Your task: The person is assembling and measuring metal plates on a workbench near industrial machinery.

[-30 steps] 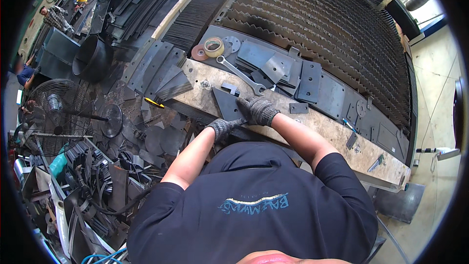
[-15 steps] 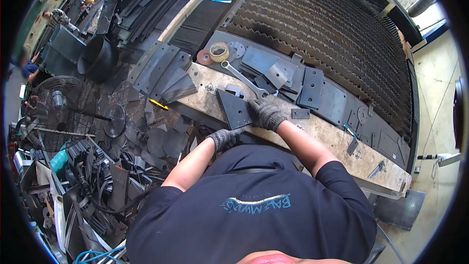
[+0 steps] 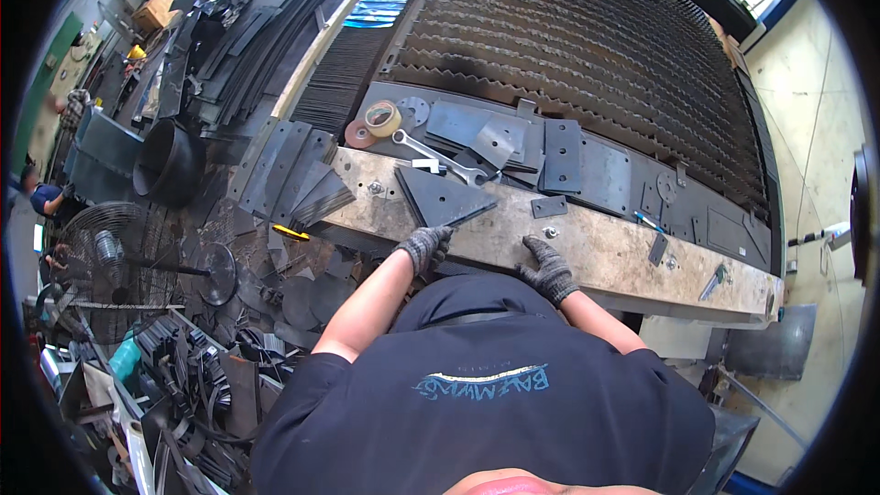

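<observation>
While the left hand [image 3: 427, 247], grip unclear, touches one triangular stack [image 3: 434, 208], the right hand [image 3: 548, 271] gapes near one plate [image 3: 550, 207].

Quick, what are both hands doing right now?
Left hand: fingers curled at the near corner of the triangular plates; grip can't be told.
Right hand: open, at the bench's near edge, holding nothing visible.

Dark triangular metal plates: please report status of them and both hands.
Left grey-gloved hand at near corner of triangular plates, grip unclear. Right grey-gloved hand open, off plates. Plates on stained beige worktop; silver metal wrench beyond.
</observation>
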`<move>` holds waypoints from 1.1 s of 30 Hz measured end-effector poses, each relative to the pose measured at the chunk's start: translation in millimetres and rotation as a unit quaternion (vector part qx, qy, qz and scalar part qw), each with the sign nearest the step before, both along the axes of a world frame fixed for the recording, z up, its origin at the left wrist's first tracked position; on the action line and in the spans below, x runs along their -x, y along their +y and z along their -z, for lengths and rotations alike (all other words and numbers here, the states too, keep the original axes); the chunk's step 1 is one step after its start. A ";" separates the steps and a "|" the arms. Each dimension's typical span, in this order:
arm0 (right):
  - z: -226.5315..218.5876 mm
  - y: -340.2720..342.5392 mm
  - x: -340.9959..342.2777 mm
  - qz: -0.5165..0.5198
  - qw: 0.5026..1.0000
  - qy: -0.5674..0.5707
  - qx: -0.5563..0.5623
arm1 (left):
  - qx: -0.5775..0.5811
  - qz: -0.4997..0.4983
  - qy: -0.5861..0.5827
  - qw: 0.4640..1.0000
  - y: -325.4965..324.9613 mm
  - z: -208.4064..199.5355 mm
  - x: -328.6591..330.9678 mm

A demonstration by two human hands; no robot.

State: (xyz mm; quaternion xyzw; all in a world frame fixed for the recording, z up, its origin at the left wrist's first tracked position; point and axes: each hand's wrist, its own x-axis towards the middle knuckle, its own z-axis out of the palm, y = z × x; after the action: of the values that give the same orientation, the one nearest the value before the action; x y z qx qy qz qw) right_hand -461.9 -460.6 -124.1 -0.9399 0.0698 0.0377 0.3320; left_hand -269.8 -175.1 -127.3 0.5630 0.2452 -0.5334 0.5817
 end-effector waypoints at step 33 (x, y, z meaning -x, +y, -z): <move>-34.1 119.7 -272.5 -0.190 0.937 0.207 0.205 | -0.302 0.384 -0.330 0.808 21.8 0.9 -13.6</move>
State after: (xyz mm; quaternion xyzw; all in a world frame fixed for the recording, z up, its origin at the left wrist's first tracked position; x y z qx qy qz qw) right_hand -189.4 -340.8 -89.9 -0.9548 -0.0372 0.2787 0.0966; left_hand -256.2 -153.3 -128.2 0.9006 -0.0498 -0.3944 0.1759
